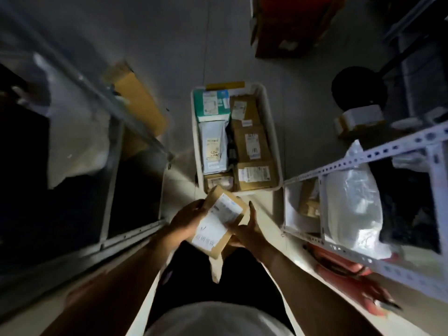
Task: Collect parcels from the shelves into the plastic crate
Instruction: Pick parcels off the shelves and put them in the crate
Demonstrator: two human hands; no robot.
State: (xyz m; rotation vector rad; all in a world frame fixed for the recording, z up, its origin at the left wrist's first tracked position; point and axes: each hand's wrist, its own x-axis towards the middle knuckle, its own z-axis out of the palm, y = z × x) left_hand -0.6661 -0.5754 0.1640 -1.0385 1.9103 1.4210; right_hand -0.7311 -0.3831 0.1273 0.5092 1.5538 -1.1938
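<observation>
At nine o'clock you have the left shelf unit (114, 151), its metal frame running aslant, with a white plastic bag (75, 132) slumped on it and a brown carton (135, 103) behind at ten o'clock. Your left hand (186, 218) grips the left edge of a small cardboard parcel (219, 220), fingers curled round it. The parcel (white label facing up) sits tilted at six o'clock, just below the crate's near rim. Your right hand (244, 229) clasps its right side, thumb on the label, fingers underneath. Straight ahead at twelve o'clock the white plastic crate (272, 132) rests on the floor, already packed with cardboard boxes and one grey mailer (214, 146). At three o'clock the right shelf unit (378, 151), of perforated white angle bars, carries a bulging white bag (351, 209)
</observation>
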